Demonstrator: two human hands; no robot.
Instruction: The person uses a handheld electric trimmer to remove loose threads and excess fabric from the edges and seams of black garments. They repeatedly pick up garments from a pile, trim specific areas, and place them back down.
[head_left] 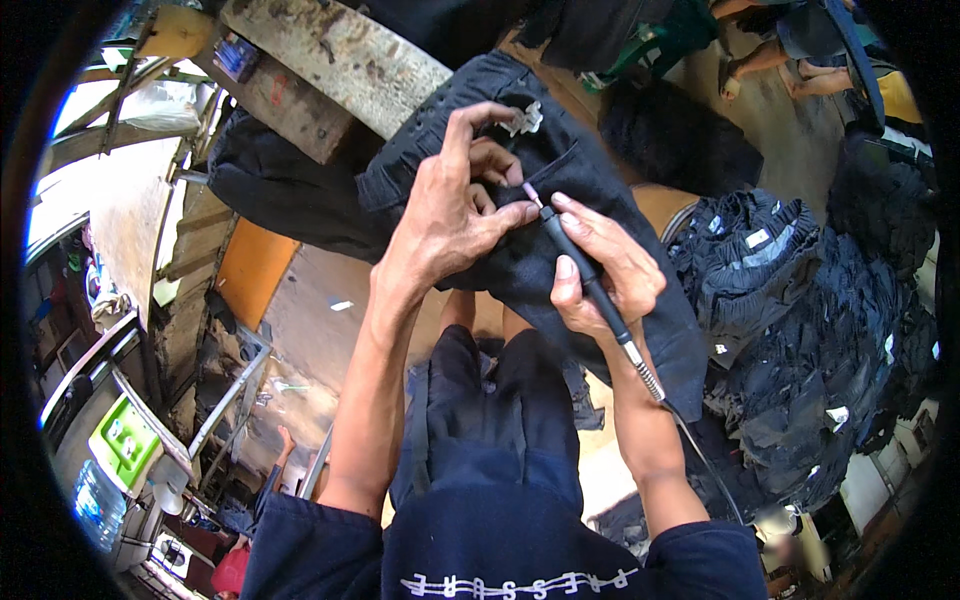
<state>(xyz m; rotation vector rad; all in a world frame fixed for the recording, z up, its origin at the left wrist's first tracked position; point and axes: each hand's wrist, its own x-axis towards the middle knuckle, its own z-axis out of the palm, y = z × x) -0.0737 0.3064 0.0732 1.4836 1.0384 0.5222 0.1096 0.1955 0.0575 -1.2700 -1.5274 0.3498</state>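
Note:
My right hand [612, 270] is closed round a black rotary grinder handpiece [584, 268], held like a pen. Its small pinkish tip [530, 190] touches or nearly touches the edge of a pocket on black trousers [600, 190]. Metal spring and a thin cable trail from the tool's lower end along my right forearm. My left hand [445, 215] pinches the pocket's cloth just left of the tip, thumb and fingers bent, with the index finger arched above. A pale patch [522, 120] marks the cloth beyond that finger. The trousers drape over a board's end.
The worn board [335, 60] runs in from the upper left, with a wooden block [275, 105] beside it. Heaps of dark garments [790, 340] lie at right. Other people's legs [765, 70] show at the upper right. A green tray [126, 440] stands at left.

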